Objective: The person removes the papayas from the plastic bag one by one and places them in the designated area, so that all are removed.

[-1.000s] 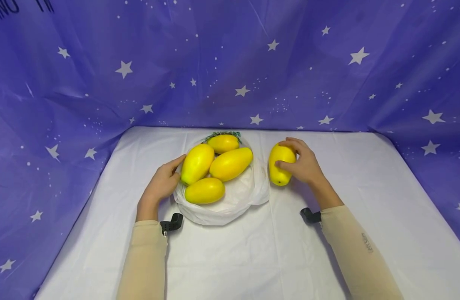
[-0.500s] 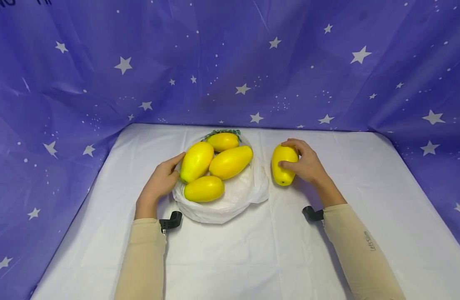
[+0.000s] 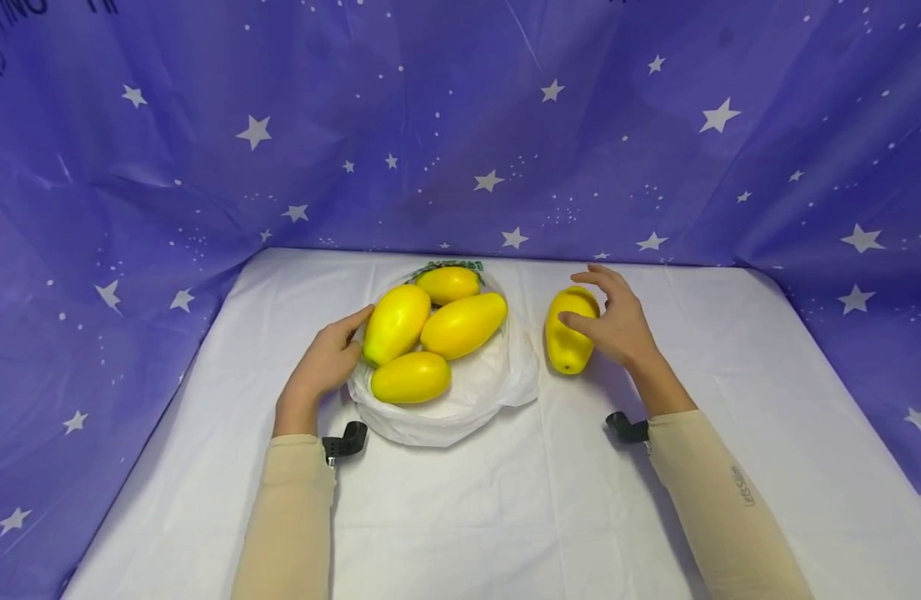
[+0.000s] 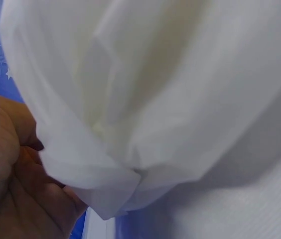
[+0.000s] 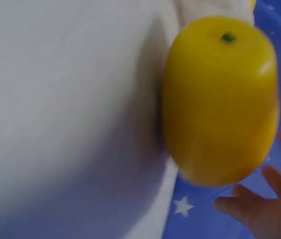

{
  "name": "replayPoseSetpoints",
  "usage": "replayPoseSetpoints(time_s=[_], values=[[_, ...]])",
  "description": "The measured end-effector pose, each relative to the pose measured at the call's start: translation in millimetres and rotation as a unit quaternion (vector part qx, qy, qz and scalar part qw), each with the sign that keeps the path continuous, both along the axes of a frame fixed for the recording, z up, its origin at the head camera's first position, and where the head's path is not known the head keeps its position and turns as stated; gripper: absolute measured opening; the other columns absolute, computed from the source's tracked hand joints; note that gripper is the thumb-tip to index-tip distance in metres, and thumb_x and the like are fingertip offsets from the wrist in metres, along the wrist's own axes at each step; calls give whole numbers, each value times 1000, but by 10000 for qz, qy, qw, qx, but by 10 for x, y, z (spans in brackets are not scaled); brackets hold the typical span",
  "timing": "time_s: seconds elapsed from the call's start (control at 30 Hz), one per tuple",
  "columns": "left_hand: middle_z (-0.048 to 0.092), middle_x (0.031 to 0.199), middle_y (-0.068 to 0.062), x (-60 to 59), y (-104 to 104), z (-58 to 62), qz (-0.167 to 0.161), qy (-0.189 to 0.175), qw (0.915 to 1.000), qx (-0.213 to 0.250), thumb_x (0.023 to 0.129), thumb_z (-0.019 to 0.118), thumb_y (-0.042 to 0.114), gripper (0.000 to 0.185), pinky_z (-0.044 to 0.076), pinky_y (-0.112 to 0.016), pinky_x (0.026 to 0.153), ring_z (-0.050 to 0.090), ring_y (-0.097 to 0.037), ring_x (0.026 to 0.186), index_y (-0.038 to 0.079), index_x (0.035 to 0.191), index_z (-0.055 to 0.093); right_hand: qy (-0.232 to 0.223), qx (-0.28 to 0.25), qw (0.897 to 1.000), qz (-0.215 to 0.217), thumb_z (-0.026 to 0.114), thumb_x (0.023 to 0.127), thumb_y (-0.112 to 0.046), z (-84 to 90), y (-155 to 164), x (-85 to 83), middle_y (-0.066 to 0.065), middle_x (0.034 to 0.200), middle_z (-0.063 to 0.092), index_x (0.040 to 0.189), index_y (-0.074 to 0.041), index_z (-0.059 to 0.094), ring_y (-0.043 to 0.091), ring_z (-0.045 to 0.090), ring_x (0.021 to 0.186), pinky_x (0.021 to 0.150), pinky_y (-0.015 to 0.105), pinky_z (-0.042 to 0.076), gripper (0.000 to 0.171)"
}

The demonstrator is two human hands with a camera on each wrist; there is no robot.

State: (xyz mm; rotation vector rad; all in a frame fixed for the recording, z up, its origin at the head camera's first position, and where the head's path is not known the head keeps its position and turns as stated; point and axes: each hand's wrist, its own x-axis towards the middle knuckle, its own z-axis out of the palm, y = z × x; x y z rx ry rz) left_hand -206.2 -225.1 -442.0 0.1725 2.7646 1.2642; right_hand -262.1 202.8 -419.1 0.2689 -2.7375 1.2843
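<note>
Several yellow mango-like fruits [image 3: 463, 326] lie in a white plastic bag [image 3: 430, 429], its rim folded down around them. At the bag's left side, my left hand [image 3: 321, 362] holds its edge; in the left wrist view, bag film [image 4: 85, 154] covers part of the fingers. To the right of the bag, one more yellow mango-like fruit [image 3: 568, 350] lies on the white cloth. My right hand [image 3: 613, 321] is spread beside it, thumb over its near side and fingers lifted off. In the right wrist view, the fingers [image 5: 277, 181] are apart from the fruit [image 5: 220, 104].
White cloth [image 3: 460, 525] covers the table, with a purple star-printed sheet [image 3: 430, 125] hanging behind and at the sides. A black wrist camera [image 3: 345, 439] sits on the left wrist, and another camera [image 3: 623, 428] on the right. Green print [image 3: 471, 267] shows at the bag's far edge.
My right hand has loosened from the single fruit, its fingers lifting away. Earlier that fruit shifted slightly right. My left hand and the bag have stayed in place.
</note>
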Motion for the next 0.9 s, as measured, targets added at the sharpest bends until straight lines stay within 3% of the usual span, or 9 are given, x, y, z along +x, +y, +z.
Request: replayPoseSetpoints(time_s=[0.2, 0.37, 0.73, 0.9], values=[[37, 153, -11, -4, -12, 3, -2, -7, 10000, 1, 101, 38, 9, 52, 23, -51, 116, 30, -33, 141, 16, 153, 34, 710, -818, 9936, -333, 78, 81, -30, 277, -183, 108, -3, 142, 46, 137, -18, 56, 21, 44, 128, 109, 39, 39, 61], [37, 153, -11, -3, -14, 12, -6, -16, 10000, -1, 101, 37, 9, 52, 23, -50, 116, 30, -33, 141, 16, 153, 33, 729, -997, 9919, -285, 75, 84, -35, 456, -389, 197, -2, 140, 48, 141, -24, 51, 20, 48, 124, 104, 39, 45, 64], [37, 153, -10, 5, -4, 10, 21, -25, 10000, -60, 101, 38, 8, 53, 24, -51, 116, 30, -32, 141, 17, 153, 33, 23, -856, 9963, -8, 72, 82, -51, 530, -849, 332, -6, 146, 44, 144, -30, 46, 23, 50, 123, 96, 42, 51, 70], [38, 152, -9, 7, 0, 6, 50, 72, 10000, -36, 101, 38, 9, 52, 25, -50, 116, 31, -31, 141, 17, 153, 35, -371, -194, 9990, 143, 68, 80, -60, 476, -1059, 347, -5, 145, 45, 142, -32, 48, 25, 55, 117, 86, 44, 54, 71]])
